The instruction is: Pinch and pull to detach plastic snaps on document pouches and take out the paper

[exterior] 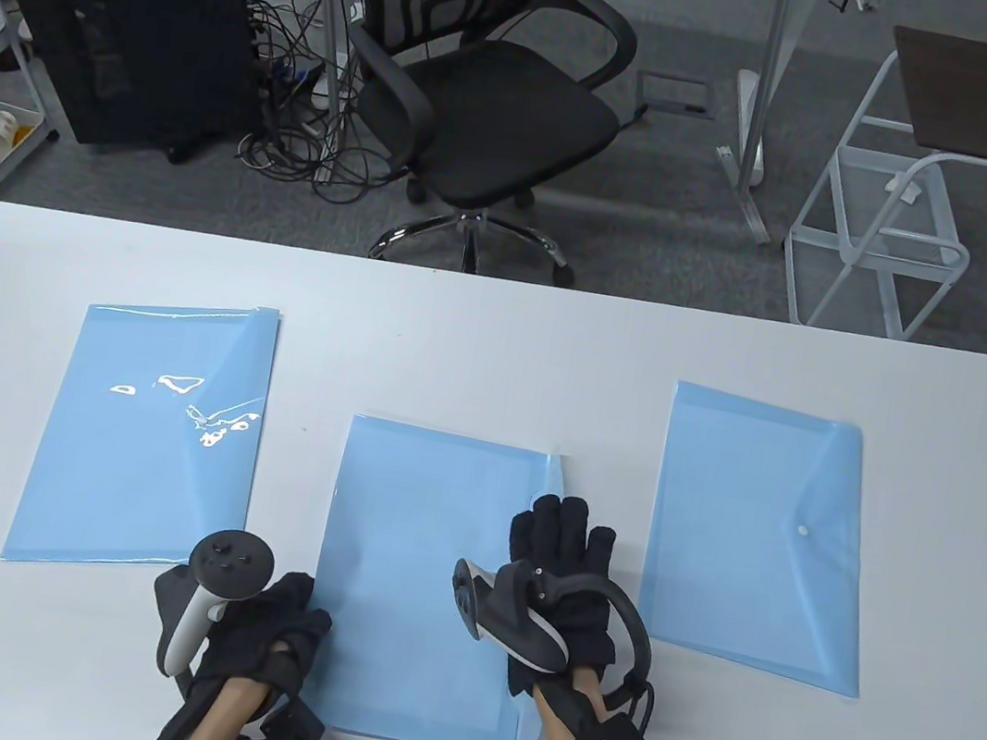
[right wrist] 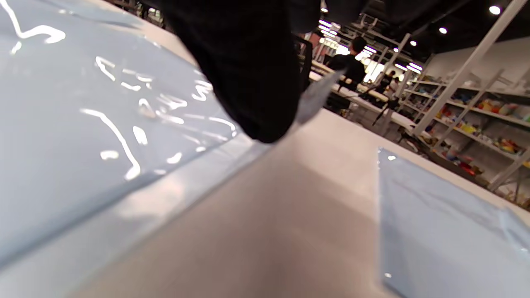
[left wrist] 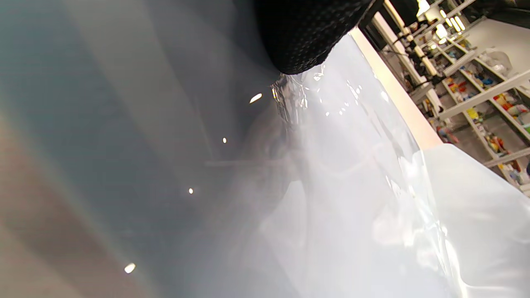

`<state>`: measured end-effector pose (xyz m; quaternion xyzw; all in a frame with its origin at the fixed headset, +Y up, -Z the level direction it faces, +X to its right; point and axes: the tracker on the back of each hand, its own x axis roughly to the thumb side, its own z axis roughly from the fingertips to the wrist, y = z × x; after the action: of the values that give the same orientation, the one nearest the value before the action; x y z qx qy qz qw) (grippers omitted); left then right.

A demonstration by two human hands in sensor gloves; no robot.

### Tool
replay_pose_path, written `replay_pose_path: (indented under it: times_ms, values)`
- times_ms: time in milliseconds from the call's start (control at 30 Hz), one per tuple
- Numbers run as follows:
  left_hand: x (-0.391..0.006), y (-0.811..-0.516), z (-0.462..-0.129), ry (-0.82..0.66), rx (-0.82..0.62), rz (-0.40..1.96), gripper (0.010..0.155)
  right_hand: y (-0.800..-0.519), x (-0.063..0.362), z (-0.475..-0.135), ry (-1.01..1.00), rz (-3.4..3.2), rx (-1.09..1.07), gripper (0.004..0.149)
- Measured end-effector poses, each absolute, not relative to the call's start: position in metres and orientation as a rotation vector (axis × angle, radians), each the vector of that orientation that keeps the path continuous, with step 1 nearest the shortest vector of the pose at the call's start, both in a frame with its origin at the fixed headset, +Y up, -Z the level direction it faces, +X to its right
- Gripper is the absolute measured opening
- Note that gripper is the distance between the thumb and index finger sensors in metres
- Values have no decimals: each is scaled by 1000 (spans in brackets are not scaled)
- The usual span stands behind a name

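Three blue document pouches lie on the white table point(exterior: 499, 333). My left hand point(exterior: 301, 625) is at the lower left edge of the middle pouch point(exterior: 425, 565), fingers curled onto it. In the left wrist view a gloved fingertip point(left wrist: 302, 37) bears on crinkled plastic point(left wrist: 364, 174) at that edge. My right hand point(exterior: 564, 545) lies flat with straight fingers on the pouch's right side, over the flap. Past the right hand's finger point(right wrist: 252, 74), a flap corner point(right wrist: 316, 97) stands slightly up. The right pouch point(exterior: 758, 534) shows a white snap point(exterior: 802, 529). The left pouch point(exterior: 146, 437) lies glossy and untouched.
Beyond the table's far edge stand a black office chair point(exterior: 490, 98), a computer tower point(exterior: 127, 22) with tangled cables, and a white side cart point(exterior: 895, 200). Bare table shows between the pouches and along the front edge.
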<state>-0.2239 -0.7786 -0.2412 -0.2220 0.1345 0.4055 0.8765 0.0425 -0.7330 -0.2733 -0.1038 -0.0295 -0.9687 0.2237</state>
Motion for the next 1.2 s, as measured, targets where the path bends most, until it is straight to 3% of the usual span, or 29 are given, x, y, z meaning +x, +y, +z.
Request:
replay_pose_path:
  times_ms: [267, 767, 1000, 1200]
  values:
    - [-224, -779, -241, 282, -459, 843, 50, -753, 62, -266, -82, -2717, -459, 73]
    - [-223, -779, -239, 288, -454, 842, 50, -758, 94, -276, -573, -3420, 31, 57]
    - [-224, -781, -238, 287, -457, 901, 49, -767, 94, -276, -484, -3424, 38, 58]
    - [-234, -785, -236, 293, -511, 1151, 48, -771, 89, -276, -333, -3286, -8, 63]
